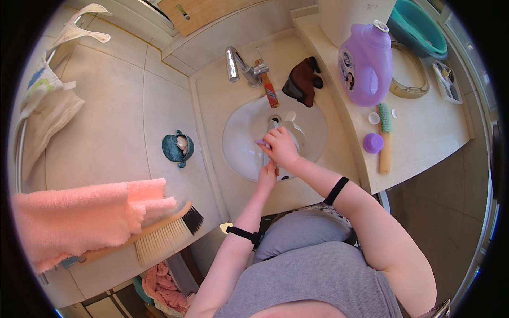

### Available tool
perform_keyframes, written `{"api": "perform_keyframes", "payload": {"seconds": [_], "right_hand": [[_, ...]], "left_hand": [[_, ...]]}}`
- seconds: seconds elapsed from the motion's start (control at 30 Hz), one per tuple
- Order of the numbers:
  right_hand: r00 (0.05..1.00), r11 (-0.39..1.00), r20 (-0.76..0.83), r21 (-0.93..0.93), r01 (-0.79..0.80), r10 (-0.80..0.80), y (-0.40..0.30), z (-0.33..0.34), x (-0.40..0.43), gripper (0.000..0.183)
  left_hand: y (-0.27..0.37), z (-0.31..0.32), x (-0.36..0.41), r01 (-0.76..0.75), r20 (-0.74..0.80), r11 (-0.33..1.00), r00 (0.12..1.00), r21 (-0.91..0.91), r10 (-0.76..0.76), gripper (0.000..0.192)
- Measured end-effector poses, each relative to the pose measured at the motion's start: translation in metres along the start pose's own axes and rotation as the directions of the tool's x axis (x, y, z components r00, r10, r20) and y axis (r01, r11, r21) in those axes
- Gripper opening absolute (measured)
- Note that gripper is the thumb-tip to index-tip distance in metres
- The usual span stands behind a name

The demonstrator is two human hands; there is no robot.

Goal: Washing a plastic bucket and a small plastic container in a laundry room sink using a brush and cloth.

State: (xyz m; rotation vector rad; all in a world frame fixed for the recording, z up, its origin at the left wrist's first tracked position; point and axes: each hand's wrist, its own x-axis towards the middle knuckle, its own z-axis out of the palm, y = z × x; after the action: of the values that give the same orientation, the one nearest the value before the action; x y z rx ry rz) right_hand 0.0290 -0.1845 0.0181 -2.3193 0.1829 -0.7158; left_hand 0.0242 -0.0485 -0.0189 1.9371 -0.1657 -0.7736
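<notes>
Both hands are over the white oval sink basin [240, 159]. My right hand [281, 147] is closed around a small light-purple object [261, 143], whose exact kind I cannot tell. Just below it, my left hand [269, 174] touches a pale, long, narrow item [265, 158], partly covered by the hands; its grip is unclear. A whitish translucent thing with a rounded rim [296, 129] lies in the basin behind my right hand. The chrome faucet [237, 65] stands behind the basin, beside a brush or tool with a wooden handle and red wrapping [269, 89].
A dark red and black cloth [304, 81] lies at the basin's back right. The right ledge holds a purple detergent jug [368, 65], a purple cap [373, 143], a green-bristled brush [385, 137] and teal basins [417, 30]. At left are a teal wall holder [173, 148], pink towel [79, 218] and bench brush [163, 238].
</notes>
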Motion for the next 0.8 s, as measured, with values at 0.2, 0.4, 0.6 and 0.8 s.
{"api": "perform_keyframes", "payload": {"seconds": [0.2, 0.4, 0.6, 0.8], "right_hand": [[0.982, 0.98, 0.073, -0.112, -0.165, 0.173, 0.039, -0.003, 0.035, 0.023], [0.973, 0.98, 0.181, -0.112, 0.162, -0.14, 0.001, -0.01, -0.009, 0.025], [0.968, 0.987, 0.199, -0.01, 0.16, -0.155, 0.039, -0.013, 0.035, 0.031], [0.913, 0.999, 0.407, 0.008, 0.039, -0.039, 0.0, -0.001, 0.021, 0.039]], "left_hand": [[-0.019, -0.001, 0.002, -0.088, -0.007, 0.994, 0.996, 0.064, 0.088, 0.06], [-0.027, -0.004, 0.002, -0.091, 0.006, 0.995, 0.996, 0.031, 0.09, 0.056], [-0.032, -0.019, 0.007, -0.078, -0.058, 0.996, 0.995, 0.032, 0.079, 0.053], [-0.033, -0.039, 0.003, -0.078, -0.045, 0.994, 0.996, -0.07, 0.075, 0.04]]}}
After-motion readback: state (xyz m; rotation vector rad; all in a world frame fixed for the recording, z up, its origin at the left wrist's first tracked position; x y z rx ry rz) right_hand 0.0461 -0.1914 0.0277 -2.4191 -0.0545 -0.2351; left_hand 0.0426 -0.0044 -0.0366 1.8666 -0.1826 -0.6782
